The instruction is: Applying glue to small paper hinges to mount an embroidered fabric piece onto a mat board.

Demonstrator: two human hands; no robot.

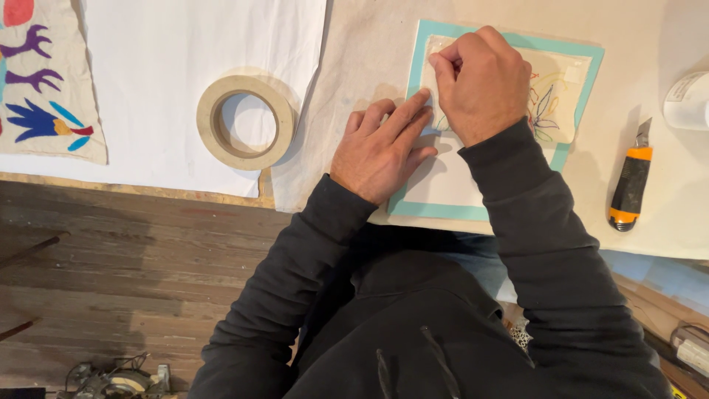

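Observation:
A turquoise-edged white board (450,196) lies on the cloth-covered table. On it rests a small cream cloth piece (561,100) with thin coloured line embroidery. My left hand (380,151) lies flat, fingers pressing the board's left edge beside the cloth. My right hand (481,85) is curled over the cloth's upper left part, thumb and forefinger pinched at its corner; what is between them is hidden.
A roll of masking tape (245,122) lies on white fabric (170,66) to the left. An orange-and-black utility knife (631,185) is at the right, a white cylinder (688,100) beyond it. An embroidered cloth (44,96) with coloured shapes is far left. Wooden floor lies below.

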